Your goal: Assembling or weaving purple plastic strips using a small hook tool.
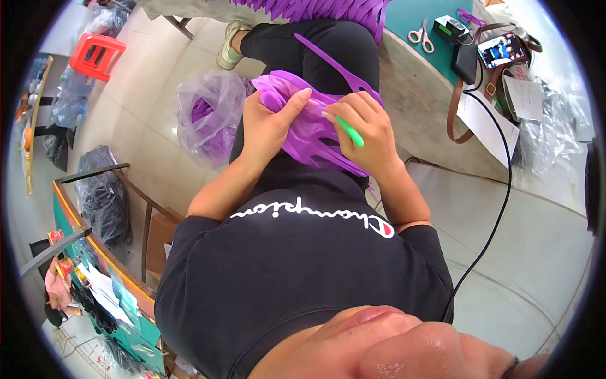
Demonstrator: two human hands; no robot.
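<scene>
A glossy, bendy purple piece with cut-out openings and long strips lies over my lap, one strip reaching up along my thigh. My left hand is closed on its left part, the thumb pressed on top. In my right hand is a slim tool with a bright green handle; its working end is hidden by the fingers. The right fingertips touch the purple piece, close to the left thumb. Whether they also pinch it, I cannot tell.
Many purple strips lie heaped at the table's edge ahead. On the green mat are scissors; a phone stands beside a brown-strapped bag. A clear bag of purple pieces and a red stool are left. A black cable hangs right.
</scene>
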